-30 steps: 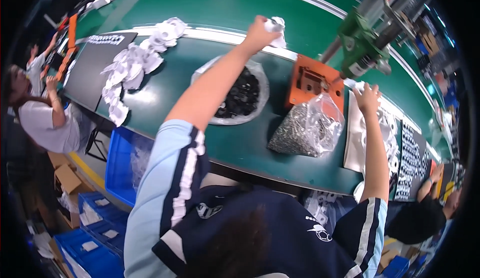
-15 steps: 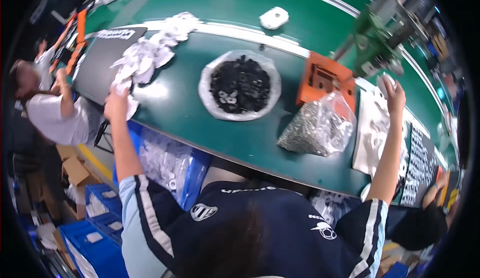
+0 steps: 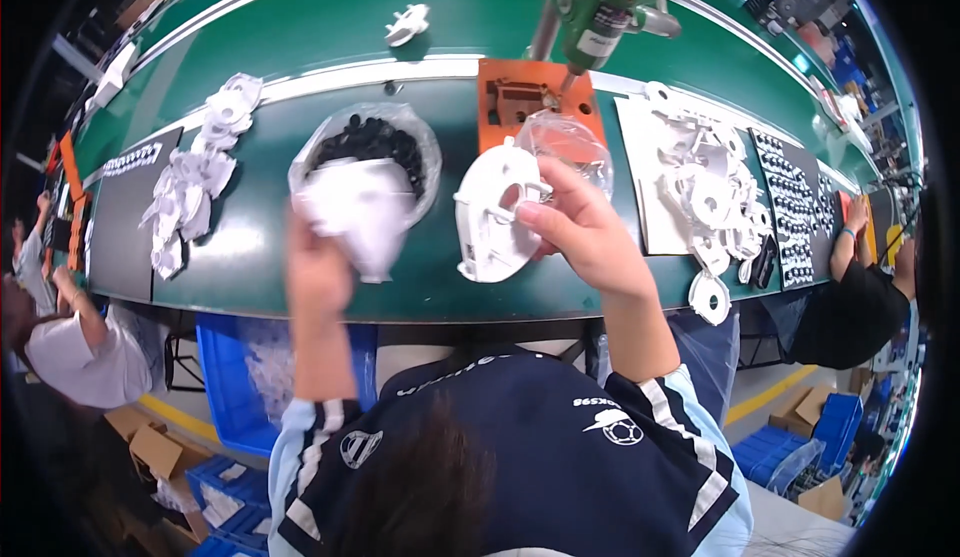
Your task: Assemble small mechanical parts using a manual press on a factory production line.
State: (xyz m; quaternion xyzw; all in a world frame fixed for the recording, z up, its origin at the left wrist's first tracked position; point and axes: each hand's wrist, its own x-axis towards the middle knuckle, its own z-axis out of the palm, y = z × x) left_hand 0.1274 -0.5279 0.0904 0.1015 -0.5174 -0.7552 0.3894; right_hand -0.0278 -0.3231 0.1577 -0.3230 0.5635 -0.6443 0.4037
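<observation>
In front of me my left hand [image 3: 318, 272] is closed on a smooth white plastic shell [image 3: 362, 202]; both are smeared by motion. The shell covers the near part of a bowl lined with a clear bag [image 3: 428, 157], which holds small black parts [image 3: 350, 142]. To the right, my right hand [image 3: 590, 222] pinches a curved white plastic housing [image 3: 490, 222] by its right side, thumb on the inner face. The housing has ribs and a round opening, and is tilted with its inside toward me. The two white pieces are apart, both held above the green table.
An orange fixture [image 3: 525, 82] sits under a green press [image 3: 600, 22], with a clear plastic bag [image 3: 570, 142] before it. White parts lie heaped at left [image 3: 195, 177] and right [image 3: 700, 177]. A dark board [image 3: 785, 217] bears small parts. Co-workers sit at both sides.
My left hand has come from the left pile to the bowl with a white shell. My right hand has moved inward from the right with a white housing. The view has swung rightward.
</observation>
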